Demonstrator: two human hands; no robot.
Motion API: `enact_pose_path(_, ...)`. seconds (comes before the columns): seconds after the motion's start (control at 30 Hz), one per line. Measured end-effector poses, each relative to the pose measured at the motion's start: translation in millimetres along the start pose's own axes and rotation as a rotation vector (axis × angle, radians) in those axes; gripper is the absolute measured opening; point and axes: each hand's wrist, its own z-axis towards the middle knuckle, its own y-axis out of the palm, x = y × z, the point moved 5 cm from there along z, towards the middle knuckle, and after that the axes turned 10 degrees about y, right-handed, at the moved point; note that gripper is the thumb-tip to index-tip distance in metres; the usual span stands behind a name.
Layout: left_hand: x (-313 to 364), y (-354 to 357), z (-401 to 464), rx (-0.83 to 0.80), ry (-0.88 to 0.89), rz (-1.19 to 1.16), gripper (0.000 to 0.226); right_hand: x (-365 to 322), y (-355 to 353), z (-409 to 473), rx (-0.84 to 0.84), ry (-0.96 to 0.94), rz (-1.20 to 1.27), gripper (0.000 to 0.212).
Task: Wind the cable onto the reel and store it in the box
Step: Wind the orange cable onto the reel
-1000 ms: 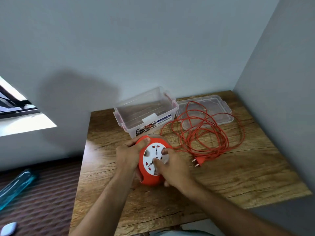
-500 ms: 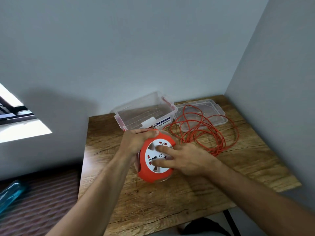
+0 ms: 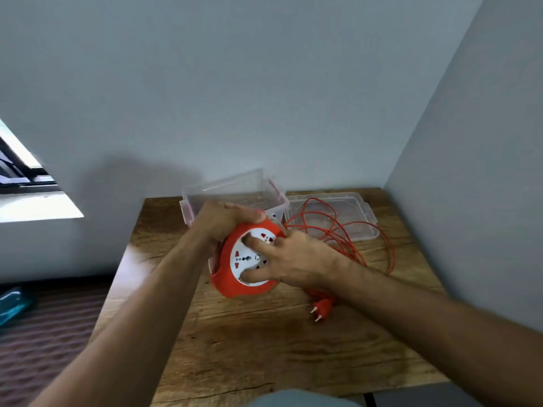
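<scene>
Orange plastic fills the middle of the wooden table [image 3: 264, 348], where a person holds a round cable reel [image 3: 235, 284] tilted on edge above the tabletop, its white socket face [image 3: 249, 261] turned toward the camera. The left hand [image 3: 226, 220] is closed over the reel's upper rim, fingers curled around the top edge. The right hand [image 3: 293, 258] lies across the socket face with its fingers [image 3: 255, 240] spread, 1 near the top of the white disc and another at its lower edge, pressing rather than gripping; whether the thumb hooks the rim cannot be told. Both bare forearms reach in from the near edge of the table.

Loose orange cable [image 3: 346, 239] lies in tangled loops toward the table's far right corner, running from behind the right hand out across the wood and partly over a clear plastic lid [image 3: 364, 214] that rests flat near the far edge. The cable's orange 2-pin plug [image 3: 321, 308] lies on the wood just right of the reel, under the right forearm, pins pointing to the near edge.

An open clear storage box [image 3: 235, 186] with red latches stands at the far edge, just behind the left hand and beside the lid. Off the table's left side, a blue bottle [image 3: 13, 304] lies on a striped floor covering [image 3: 44, 333].
</scene>
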Motion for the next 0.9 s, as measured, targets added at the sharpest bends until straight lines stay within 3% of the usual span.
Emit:
enact_pose_path(0.17, 30, 5, -5, 0.076, 0.081, -0.014, 0.015, 26, -16, -12, 0.196, 0.082, 0.029, 0.051)
enact_pose_path(0.3, 43, 12, -8, 0.148, 0.13, -0.128, 0.02, 40, -25, -23, 0.399, 0.448, 0.193, 0.059)
enact_pose_path(0.4, 45, 22, -7, 0.215, 0.162, -0.243, 0.013, 44, -23, -28, 0.494, 0.88, 0.512, 0.06)
enact_pose_path(0.5, 40, 26, -7, 0.268, 0.181, -0.303, 0.011, 42, -1, -32, 0.462, 1.197, 1.05, 0.054)
enact_pose_path(0.53, 37, 24, -6, 0.276, 0.167, -0.332, 0.011, 41, 5, -33, 0.462, 1.206, 1.19, 0.049)
enact_pose_path(0.6, 30, 19, -5, 0.284, 0.129, -0.381, 0.011, 40, 5, -37, 0.471, 1.134, 1.193, 0.039)
enact_pose_path(0.7, 23, 13, -5, 0.299, 0.088, -0.426, 0.016, 33, -5, -40, 0.447, 0.92, 0.921, 0.043)
enact_pose_path(0.8, 22, 9, -4, 0.29, 0.075, -0.441, 0.01, 14, -18, -35, 0.407, 0.561, 0.4, 0.041)
enact_pose_path(0.9, 23, 5, -3, 0.244, 0.078, -0.404, 0.018, 14, -20, -34, 0.362, 0.401, 0.276, 0.049)
